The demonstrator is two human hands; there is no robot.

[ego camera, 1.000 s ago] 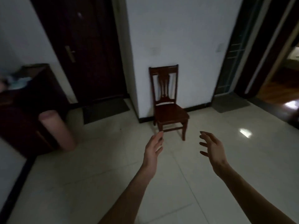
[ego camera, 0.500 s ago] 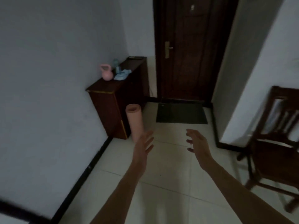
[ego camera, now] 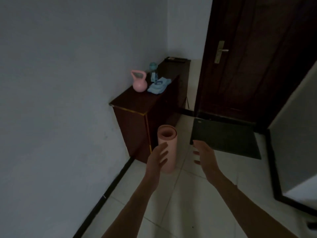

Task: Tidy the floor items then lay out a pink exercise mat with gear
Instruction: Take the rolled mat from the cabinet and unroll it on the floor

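Observation:
A rolled pink exercise mat [ego camera: 169, 143] stands upright on the floor against the corner of a dark wooden cabinet [ego camera: 145, 107]. My left hand [ego camera: 157, 158] is open, its fingers in front of the mat's lower left side; whether it touches is unclear. My right hand [ego camera: 204, 157] is open to the right of the mat, apart from it. On the cabinet top sit a pink kettlebell [ego camera: 139, 81], a folded blue cloth [ego camera: 158, 85] and a blue-capped bottle [ego camera: 153, 70].
A white wall runs along the left with a black skirting [ego camera: 109, 188]. A dark door [ego camera: 257, 57] is ahead, with a dark doormat [ego camera: 224, 140] on the pale tiles before it. A wall corner [ego camera: 295, 152] juts in at the right.
The view has swung left from the chair to the cabinet and come nearer. Both hands have moved up to the rolled mat, the left one now overlapping it.

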